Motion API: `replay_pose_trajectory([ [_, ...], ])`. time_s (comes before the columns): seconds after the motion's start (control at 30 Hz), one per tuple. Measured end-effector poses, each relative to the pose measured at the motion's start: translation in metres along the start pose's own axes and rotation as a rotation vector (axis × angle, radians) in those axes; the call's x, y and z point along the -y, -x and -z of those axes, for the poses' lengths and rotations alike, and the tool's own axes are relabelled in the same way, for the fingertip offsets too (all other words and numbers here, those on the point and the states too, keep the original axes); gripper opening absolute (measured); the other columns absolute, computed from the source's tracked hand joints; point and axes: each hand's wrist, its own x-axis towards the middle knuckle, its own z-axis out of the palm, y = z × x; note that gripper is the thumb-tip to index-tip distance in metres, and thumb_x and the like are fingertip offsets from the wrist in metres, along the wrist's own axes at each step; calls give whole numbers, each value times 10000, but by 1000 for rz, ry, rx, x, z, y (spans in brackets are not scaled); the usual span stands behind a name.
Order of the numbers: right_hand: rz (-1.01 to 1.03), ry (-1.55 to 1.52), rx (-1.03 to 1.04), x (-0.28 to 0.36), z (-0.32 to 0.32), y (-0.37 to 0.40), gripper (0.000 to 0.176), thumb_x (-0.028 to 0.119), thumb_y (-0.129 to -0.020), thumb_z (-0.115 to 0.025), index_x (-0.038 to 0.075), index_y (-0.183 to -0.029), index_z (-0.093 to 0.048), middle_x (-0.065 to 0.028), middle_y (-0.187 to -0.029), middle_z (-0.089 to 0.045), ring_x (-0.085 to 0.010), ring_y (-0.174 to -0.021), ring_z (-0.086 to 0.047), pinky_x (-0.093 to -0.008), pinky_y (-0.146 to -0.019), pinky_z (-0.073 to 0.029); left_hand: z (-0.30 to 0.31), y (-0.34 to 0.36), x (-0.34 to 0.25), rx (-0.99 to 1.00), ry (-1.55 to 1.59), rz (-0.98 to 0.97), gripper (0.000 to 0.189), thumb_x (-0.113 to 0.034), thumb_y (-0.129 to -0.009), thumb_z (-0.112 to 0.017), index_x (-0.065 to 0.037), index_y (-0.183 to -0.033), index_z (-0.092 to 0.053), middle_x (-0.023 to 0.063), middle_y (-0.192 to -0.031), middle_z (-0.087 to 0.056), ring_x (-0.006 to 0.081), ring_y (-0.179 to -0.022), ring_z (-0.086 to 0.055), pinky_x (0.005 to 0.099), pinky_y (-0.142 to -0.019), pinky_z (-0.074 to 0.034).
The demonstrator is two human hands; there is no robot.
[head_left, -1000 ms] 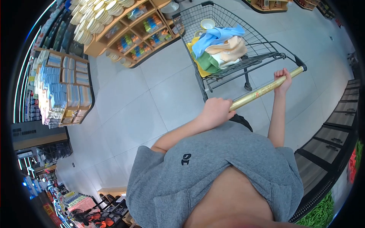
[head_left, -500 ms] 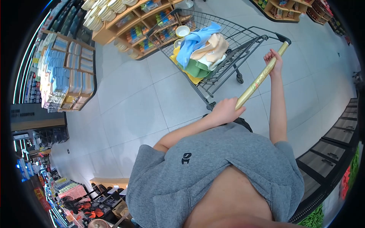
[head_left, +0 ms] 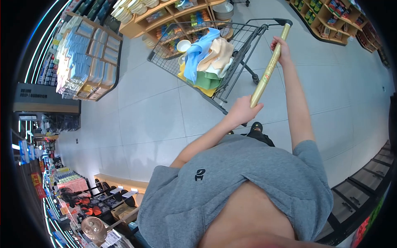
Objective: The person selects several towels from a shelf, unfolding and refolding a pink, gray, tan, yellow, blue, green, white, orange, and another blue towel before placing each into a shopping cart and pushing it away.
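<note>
My left hand (head_left: 242,111) wraps round the lower end of the shopping cart's gold-coloured handle (head_left: 266,78). Farther up the same bar, close to its corner, my right hand (head_left: 281,50) is closed on it. The dark wire shopping cart (head_left: 247,38) stands ahead of me, its handle running at a slant. Inside lies a heap of folded cloths: a light blue cloth (head_left: 197,56), a beige cloth (head_left: 216,54), and a green cloth (head_left: 206,79) with white and yellow pieces about it. A pale bowl (head_left: 184,46) sits beside the heap.
A wooden shelf (head_left: 175,16) with stacked dishes stands just beyond the cart. At left is a towel display (head_left: 89,62); a snack shelf (head_left: 320,22) stands far right. Dark cabinets (head_left: 357,194) line the lower right, and a fan (head_left: 94,228) is at lower left.
The cart has turned in view, its handle end shifting left and upward with both hands still on it. The towel display and dish shelf appear farther right.
</note>
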Motion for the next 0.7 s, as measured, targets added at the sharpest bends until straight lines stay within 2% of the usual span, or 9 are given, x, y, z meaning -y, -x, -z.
replay_pose_trajectory([
  [0.13,-59,8,58,-10,-25,18,194,195,-822,-660,31,-870,-567,-81,-741,-603,-177,-644,-600,-283,-601,-497,-10,21,11,-70,48,40,367,-308,-848,-664,29,-972,-587,105,-665,-626,154,-521,-606,293,-506,-496],
  [0.17,-75,11,77,-25,-26,21,199,194,-827,-652,23,-883,-567,-89,-753,-610,-183,-661,-611,-284,-605,-499,-16,14,28,-125,-48,47,387,-295,-837,-675,6,-1056,-570,117,-738,-641,184,-585,-626,314,-563,-512],
  [0.2,-50,100,58,64,-82,80,204,193,-831,-645,15,-896,-567,-96,-766,-617,-189,-677,-622,-286,-609,-500,11,85,-38,-168,-13,-52,387,-292,-833,-678,-7,-1071,-566,115,-758,-644,196,-618,-633,326,-590,-513],
  [0.23,-66,91,99,72,-102,88,215,178,-841,-622,-3,-938,-558,-114,-791,-629,-207,-711,-646,-298,-622,-514,20,106,-48,-249,-30,-99,389,-288,-830,-681,-20,-1086,-562,114,-778,-647,208,-650,-640,338,-617,-514],
  [0.33,-117,83,192,54,-103,104,236,181,-850,-629,31,-992,-514,-110,-828,-616,-204,-740,-636,-315,-653,-523,2,118,-38,-453,-231,-85,393,-272,-811,-678,-49,-1104,-540,136,-806,-645,285,-717,-648,403,-655,-510],
  [0.4,-136,55,215,30,-94,89,194,142,-859,-609,39,-987,-506,-91,-781,-606,-181,-657,-619,-294,-594,-516,-19,107,-28,-581,-411,-11,396,-259,-796,-673,-66,-1106,-522,159,-814,-640,349,-752,-648,455,-666,-506],
  [0.43,-117,92,218,65,-110,92,184,135,-861,-605,41,-981,-503,-85,-765,-602,-174,-633,-612,-288,-576,-513,-18,120,-63,-662,-494,-18,299,-220,-795,-663,-63,-1003,-517,151,-807,-634,354,-687,-642,465,-607,-507],
  [0.53,-103,58,236,44,-115,102,144,106,-858,-595,46,-942,-494,-70,-717,-587,-161,-568,-597,-275,-534,-512,-44,116,-56,-787,-657,242,225,-195,-801,-653,-58,-883,-495,151,-792,-635,359,-635,-639,453,-549,-508],
  [0.7,-155,85,282,67,-113,108,140,97,-850,-596,27,-916,-495,-102,-726,-604,-197,-583,-625,-297,-558,-541,-57,114,-88,-777,-714,400,232,-252,-822,-639,-65,-864,-508,143,-683,-639,342,-632,-656,448,-550,-515],
])
